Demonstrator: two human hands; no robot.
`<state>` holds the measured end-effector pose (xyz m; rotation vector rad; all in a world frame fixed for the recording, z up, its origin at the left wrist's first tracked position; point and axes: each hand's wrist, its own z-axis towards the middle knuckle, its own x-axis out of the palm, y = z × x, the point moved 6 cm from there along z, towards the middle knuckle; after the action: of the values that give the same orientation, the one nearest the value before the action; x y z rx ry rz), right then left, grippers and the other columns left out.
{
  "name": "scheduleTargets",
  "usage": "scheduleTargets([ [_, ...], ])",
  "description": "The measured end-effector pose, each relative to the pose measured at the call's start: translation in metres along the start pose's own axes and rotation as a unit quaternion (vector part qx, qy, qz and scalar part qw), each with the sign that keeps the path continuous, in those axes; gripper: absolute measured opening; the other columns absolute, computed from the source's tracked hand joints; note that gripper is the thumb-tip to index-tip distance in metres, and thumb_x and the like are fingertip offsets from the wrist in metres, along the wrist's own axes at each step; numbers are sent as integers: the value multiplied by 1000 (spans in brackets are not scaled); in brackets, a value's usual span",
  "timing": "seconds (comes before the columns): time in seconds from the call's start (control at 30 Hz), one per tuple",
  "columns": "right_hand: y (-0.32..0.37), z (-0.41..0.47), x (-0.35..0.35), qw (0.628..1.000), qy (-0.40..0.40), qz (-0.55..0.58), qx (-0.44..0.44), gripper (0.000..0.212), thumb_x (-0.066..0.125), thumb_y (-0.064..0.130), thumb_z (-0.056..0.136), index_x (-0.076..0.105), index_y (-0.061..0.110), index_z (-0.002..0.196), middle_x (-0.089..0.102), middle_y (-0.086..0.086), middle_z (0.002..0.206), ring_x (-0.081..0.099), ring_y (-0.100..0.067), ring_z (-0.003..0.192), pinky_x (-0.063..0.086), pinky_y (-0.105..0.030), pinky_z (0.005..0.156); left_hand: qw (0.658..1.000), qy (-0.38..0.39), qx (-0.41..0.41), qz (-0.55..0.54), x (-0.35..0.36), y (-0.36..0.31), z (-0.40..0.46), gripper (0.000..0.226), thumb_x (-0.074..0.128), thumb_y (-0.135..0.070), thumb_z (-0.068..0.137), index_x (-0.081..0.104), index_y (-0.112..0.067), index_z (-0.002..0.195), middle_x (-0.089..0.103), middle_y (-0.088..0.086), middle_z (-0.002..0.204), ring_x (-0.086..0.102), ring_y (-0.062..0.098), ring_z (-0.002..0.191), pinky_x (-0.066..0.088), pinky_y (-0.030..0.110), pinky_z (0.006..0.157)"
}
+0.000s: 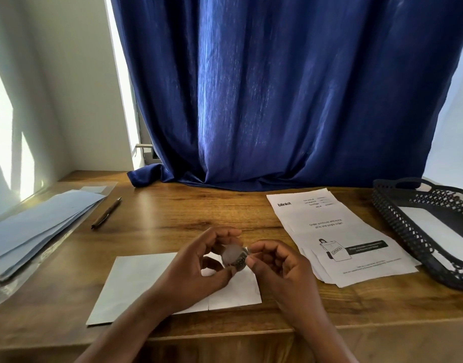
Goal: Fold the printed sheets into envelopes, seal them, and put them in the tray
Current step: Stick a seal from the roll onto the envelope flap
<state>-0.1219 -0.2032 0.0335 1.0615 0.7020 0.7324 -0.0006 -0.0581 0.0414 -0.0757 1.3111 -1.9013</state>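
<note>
**Both hands on tape roll over one envelope**

Two hands, raised just above the desk. Left hand point(199, 260) curls round a small clear tape roll point(234, 256), thumb underneath. Right hand point(275, 260) pinches at the roll's right edge with thumb and forefinger; whether a tape end is lifted cannot be told.

Directly under the hands: one white envelope point(136, 281), flat, long axis left-right, slightly skewed, its near edge close to the desk's front edge point(225, 334).

Right of the right hand: one fanned stack of printed sheets point(337, 231), exact count unclear, long axis running away from the person, print upside down at the near end. Further right, at the desk's right edge: one black mesh tray point(408, 231) with white paper inside.

Left of the left hand and further back: one pen point(106, 213), lying diagonally; beyond it a pile of blue sheets point(36, 226) by the wall. Bare wood lies between pen and printed sheets.

Behind: blue curtain point(277, 100) touching the desk's back edge.
</note>
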Motion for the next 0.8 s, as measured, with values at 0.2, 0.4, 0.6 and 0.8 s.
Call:
scheduleTargets([
  [0.2, 2, 0, 1, 1000, 1, -4, -19, 27, 76, 51, 72, 75, 43, 97, 77, 6, 95, 72, -14, 94, 62, -33, 83, 1000, -9, -17, -7, -1, 2, 2, 52, 90, -25, 80, 67, -36, 125, 71, -5, 116, 69, 26, 106, 63, 45, 81],
  [0.4, 3, -1, 0, 999, -2, 27, -16, 24, 76, 47, 75, 76, 41, 99, 78, 4, 95, 72, -15, 92, 60, -28, 80, 1000, -12, -18, -19, -2, 1, 2, 56, 90, -36, 73, 67, -38, 125, 71, -4, 116, 68, 26, 109, 63, 46, 82],
  [0.6, 3, -1, 0, 1000, 1, 15, -13, 17, 73, 45, 77, 78, 32, 88, 77, 1, 87, 70, -16, 83, 57, -24, 72, 1000, -7, -15, -9, -2, 2, 2, 56, 89, -38, 74, 66, -41, 125, 72, -8, 117, 68, 22, 108, 63, 38, 81],
  [0.8, 3, -1, -4, 998, -14, 54, -9, 11, 73, 34, 82, 78, 28, 89, 77, 0, 87, 70, -10, 80, 56, -21, 72, 999, -43, -28, -9, -8, 5, 3, 51, 87, -37, 75, 66, -45, 121, 69, -7, 118, 69, 23, 106, 62, 37, 79],
])
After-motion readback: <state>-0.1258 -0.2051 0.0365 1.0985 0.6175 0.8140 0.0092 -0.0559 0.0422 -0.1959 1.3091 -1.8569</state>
